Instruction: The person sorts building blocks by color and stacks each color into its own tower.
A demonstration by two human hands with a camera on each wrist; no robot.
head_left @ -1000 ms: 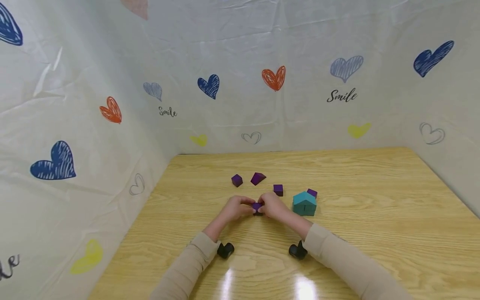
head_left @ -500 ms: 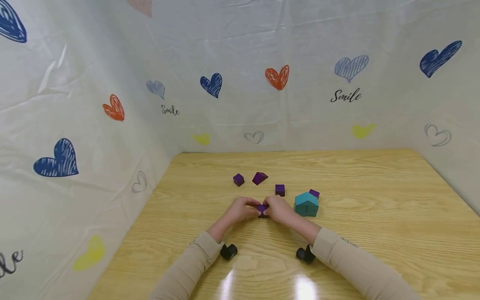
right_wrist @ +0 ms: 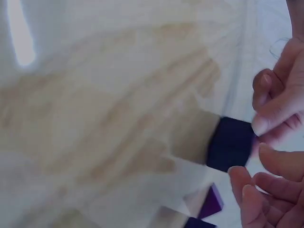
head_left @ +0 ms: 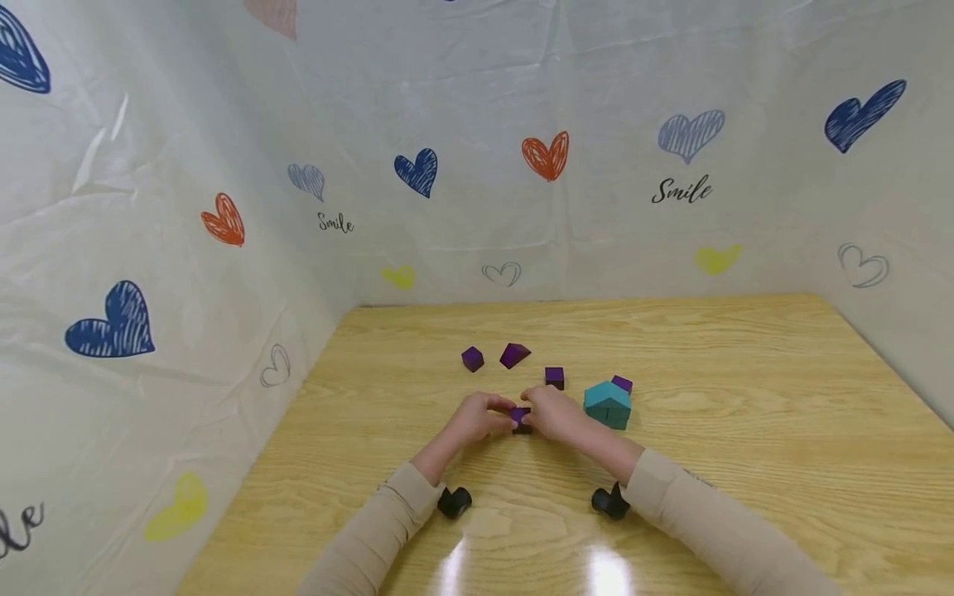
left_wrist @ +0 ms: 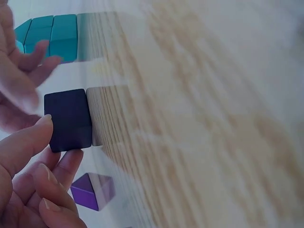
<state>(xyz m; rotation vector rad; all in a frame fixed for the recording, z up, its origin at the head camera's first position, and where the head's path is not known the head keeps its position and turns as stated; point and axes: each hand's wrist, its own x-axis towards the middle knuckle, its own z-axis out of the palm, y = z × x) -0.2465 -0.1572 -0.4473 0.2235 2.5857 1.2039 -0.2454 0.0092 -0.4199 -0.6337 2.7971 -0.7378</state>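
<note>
Left hand (head_left: 473, 418) pinches a dark-purple cuboid block (left_wrist: 69, 121); the right hand (head_left: 555, 412)'s grip is unclear.
"Smile" lettering (head_left: 681, 189) reads twice on white cloth (head_left: 462, 232); four other purple blocks (head_left: 555, 377) lie beyond.

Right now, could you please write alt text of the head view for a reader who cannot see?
A person's left hand pinches a purple block at a wooden table, the right hand beside it. Beyond lie four more purple blocks; a teal house-shaped stack stands to the right.

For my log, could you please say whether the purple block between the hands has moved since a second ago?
Yes, slightly: against the teal blocks in head view, the purple block sits farther right and nearer the person.
</note>
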